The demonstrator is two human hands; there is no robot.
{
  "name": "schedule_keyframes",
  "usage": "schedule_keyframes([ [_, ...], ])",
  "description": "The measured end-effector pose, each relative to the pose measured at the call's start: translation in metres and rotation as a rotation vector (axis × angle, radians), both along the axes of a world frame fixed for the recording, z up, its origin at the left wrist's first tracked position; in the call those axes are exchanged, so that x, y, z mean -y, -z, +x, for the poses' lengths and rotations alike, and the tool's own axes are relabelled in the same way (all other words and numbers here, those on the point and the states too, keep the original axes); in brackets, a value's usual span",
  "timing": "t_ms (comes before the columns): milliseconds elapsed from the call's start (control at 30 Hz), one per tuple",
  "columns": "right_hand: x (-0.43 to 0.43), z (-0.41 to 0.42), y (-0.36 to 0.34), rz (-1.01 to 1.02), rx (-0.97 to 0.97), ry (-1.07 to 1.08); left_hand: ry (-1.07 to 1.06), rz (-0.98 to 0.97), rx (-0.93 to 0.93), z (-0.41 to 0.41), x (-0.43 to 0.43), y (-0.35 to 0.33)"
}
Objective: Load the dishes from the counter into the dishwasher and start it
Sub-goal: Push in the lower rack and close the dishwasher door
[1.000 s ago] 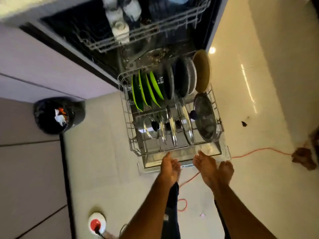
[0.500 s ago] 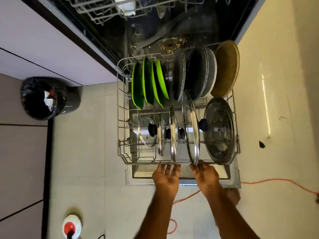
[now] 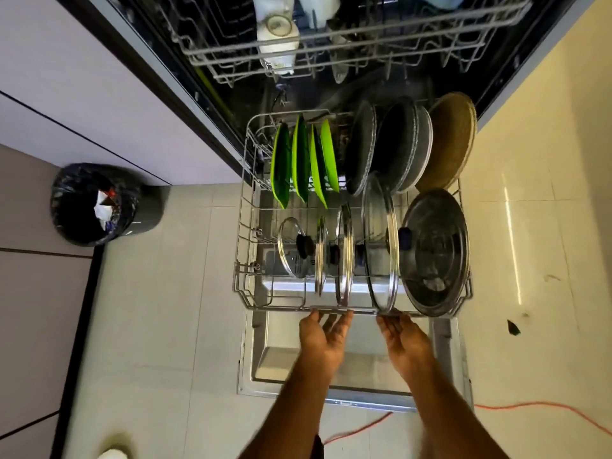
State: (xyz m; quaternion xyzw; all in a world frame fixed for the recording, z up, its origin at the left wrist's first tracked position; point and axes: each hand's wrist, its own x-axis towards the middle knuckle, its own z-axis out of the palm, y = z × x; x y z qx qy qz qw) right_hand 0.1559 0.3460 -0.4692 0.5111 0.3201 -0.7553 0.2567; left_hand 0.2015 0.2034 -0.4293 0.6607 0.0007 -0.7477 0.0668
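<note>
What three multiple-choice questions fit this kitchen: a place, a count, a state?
1. The black bin stands: A on the floor left of the dishwasher; B on the counter; C on a shelf.
2. Count of green plates in the lower rack: A two; B four; C seven.
3. The lower rack is: A pulled out; B pushed fully in; C lifted off.
1A, it sits on tiles; 2B, four green edges show; 3A, it overhangs the open door, left hand and right hand at its front rail.

text: none you can read | white cup (image 3: 278, 26) in the upper rack (image 3: 364, 48): round mark on its base, too blurred for you to make out
</note>
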Motion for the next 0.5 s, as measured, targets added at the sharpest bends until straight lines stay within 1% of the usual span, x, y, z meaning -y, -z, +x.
schedule_keyframes([
  [100,0.011,-0.023,0.009,0.039,-0.031,0.01,0.066,-0.018,-0.048,-0.022,0.015,0.007],
  [267,0.029,-0.07,0.024,0.026,-0.06,0.043,0.174,-0.093,-0.128,-0.065,0.042,0.019],
  [333,0.04,-0.095,0.023,0.08,-0.08,0.032,0.226,-0.106,-0.156,-0.085,0.056,0.024],
  [433,0.055,-0.128,0.023,0.179,-0.087,-0.006,0.271,-0.129,-0.151,-0.124,0.072,0.029],
  [500,0.062,-0.151,0.022,0.198,-0.141,-0.012,0.334,-0.155,-0.173,-0.144,0.079,0.029],
])
